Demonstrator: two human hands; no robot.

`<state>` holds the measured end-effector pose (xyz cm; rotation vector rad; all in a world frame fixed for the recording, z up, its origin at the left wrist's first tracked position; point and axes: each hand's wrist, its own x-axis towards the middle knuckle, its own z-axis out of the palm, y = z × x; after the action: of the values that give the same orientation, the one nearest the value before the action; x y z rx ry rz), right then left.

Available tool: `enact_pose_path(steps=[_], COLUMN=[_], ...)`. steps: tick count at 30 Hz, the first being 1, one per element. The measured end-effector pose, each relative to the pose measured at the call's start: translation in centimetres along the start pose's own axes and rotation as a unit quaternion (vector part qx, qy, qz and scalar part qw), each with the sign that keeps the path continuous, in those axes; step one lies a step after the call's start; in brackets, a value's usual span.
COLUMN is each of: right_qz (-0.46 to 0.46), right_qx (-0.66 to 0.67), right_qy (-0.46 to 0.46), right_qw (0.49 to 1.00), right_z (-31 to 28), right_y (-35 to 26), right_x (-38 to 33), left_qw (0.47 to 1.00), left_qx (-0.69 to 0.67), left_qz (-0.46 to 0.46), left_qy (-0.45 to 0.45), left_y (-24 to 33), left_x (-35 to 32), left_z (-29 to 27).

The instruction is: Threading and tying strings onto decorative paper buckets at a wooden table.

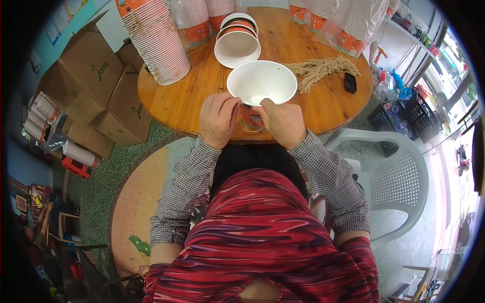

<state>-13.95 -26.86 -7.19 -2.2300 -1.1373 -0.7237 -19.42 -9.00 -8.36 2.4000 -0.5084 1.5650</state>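
A white paper bowl (pixel 261 82) with an orange printed outside stands at the near edge of the round wooden table (pixel 187 96). My left hand (pixel 218 118) grips its near left rim and side. My right hand (pixel 284 121) pinches the rim on the near right. Behind it lies a short stack of the same bowls (pixel 237 44), tipped toward me. To the right of the held bowl lies a bundle of tan string (pixel 323 69), with a small black object (pixel 350 82) beside it.
Tall stacks of paper bowls (pixel 159 43) and bagged stacks (pixel 353 22) line the table's far side. Cardboard boxes (pixel 96 86) stand on the floor at left. A white plastic chair (pixel 399 177) is at my right, black crates (pixel 404 118) beyond it.
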Motion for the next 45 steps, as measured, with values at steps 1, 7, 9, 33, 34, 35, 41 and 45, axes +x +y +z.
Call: enact_pose_path(steps=[1, 7, 9, 33, 34, 35, 41, 45], right_qz=[0.006, 0.008, 0.010, 0.027, 0.030, 0.030, 0.037, 0.035], right_qx=[-0.005, 0.000, 0.001, 0.021, 0.023, 0.023, 0.016, 0.015], right_qy=[-0.002, 0.006, 0.004, 0.001, 0.009, 0.009, -0.008, -0.006], right_qw=[1.000, 1.000, 1.000, 0.999, 0.999, 0.999, 0.999, 0.999], right_z=[0.0, 0.2, 0.2, 0.4, 0.4, 0.4, 0.3, 0.3], right_y=[-0.2, -0.2, -0.3, 0.0, 0.0, 0.0, -0.2, -0.2], right_x=[0.0, 0.0, 0.1, 0.1, 0.0, 0.1, 0.1, 0.2], left_qw=[0.999, 0.984, 0.964, 0.706, 0.648, 0.648, 0.591, 0.458], left_qx=[0.037, -0.063, -0.136, -0.523, -0.571, -0.571, -0.594, -0.694], left_qz=[-0.006, -0.149, -0.199, -0.475, -0.502, -0.502, -0.537, -0.547], left_qy=[-0.005, -0.079, -0.115, -0.048, -0.043, -0.043, -0.090, -0.095], left_y=[0.3, 0.3, -0.3, -0.1, 0.1, 0.1, -1.4, -2.2], left_x=[0.2, -0.7, -1.5, -1.8, -1.6, -1.8, -4.4, -3.8], left_z=[-0.3, -0.3, -0.4, 1.0, 0.9, 0.8, 0.1, -0.2])
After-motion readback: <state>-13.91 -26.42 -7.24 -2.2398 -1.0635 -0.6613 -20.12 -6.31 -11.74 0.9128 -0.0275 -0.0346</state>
